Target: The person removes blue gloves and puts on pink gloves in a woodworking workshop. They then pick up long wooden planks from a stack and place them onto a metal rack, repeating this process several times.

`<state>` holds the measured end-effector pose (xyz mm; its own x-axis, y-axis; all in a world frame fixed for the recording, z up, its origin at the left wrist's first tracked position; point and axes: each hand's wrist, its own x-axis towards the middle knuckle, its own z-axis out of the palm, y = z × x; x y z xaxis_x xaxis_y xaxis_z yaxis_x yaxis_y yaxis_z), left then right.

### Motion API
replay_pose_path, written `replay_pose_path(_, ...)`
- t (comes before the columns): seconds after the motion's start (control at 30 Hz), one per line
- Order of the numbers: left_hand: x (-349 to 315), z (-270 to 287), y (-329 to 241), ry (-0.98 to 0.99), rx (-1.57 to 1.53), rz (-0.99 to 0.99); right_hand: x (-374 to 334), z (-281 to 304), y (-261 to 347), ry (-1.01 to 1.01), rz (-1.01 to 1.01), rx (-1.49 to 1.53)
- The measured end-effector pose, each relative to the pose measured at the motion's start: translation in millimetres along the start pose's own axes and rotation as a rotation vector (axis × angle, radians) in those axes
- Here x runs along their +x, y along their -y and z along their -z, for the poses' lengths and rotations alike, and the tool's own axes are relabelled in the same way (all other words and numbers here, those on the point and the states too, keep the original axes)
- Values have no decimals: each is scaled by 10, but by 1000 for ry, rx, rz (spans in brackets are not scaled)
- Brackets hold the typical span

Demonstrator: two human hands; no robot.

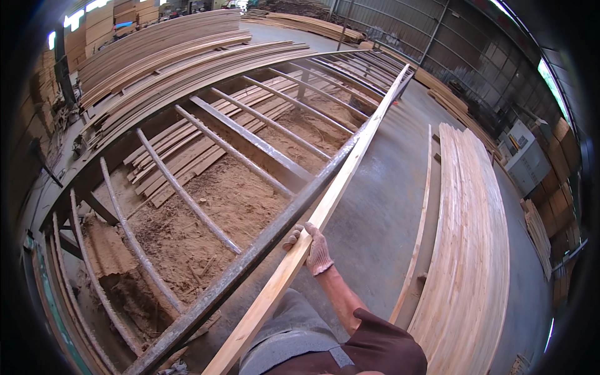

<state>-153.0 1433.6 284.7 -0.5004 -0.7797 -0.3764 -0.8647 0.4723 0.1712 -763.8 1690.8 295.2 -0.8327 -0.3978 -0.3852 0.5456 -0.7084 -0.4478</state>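
A long, pale wooden board point(275, 285) runs from the lower edge up along the near rail point(240, 269) of a metal roller frame. My right hand point(311, 247), in a knitted work glove, is closed around the board beside that rail. The thumb lies over the top and the fingertips show on the far-left side. At the far end, the board seems to lie on or over the frame's corner. My left hand is out of view.
Metal rollers point(190, 205) cross the frame, with sawdust point(219, 194) and loose planks point(181, 147) below. On the floor at right lies a wide stack of boards point(465, 250). More lumber point(165, 53) is stacked at the far left. A grey cabinet point(528, 164) stands at right.
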Motion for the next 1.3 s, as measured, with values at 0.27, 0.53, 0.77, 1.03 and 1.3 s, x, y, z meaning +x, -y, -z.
replay_pose_path(0.27,496,718,-1124,-426,744,-553,851,-125,-184,151,-194,154)
replay_pose_path(0.53,984,1426,-2973,-26,393,-40,1711,-528,349,10,-171,-251)
replay_pose_path(0.77,2218,1120,-4522,-96,238,-113,1835,-642,58,199,-586,-506)
replay_pose_path(1.03,2679,1699,-5107,-466,22,-323,3093,-1254,-554,416,-484,-442)
replay_pose_path(1.3,759,426,-3540,-201,-566,530,4546,-2564,-1791,422,-543,-575)
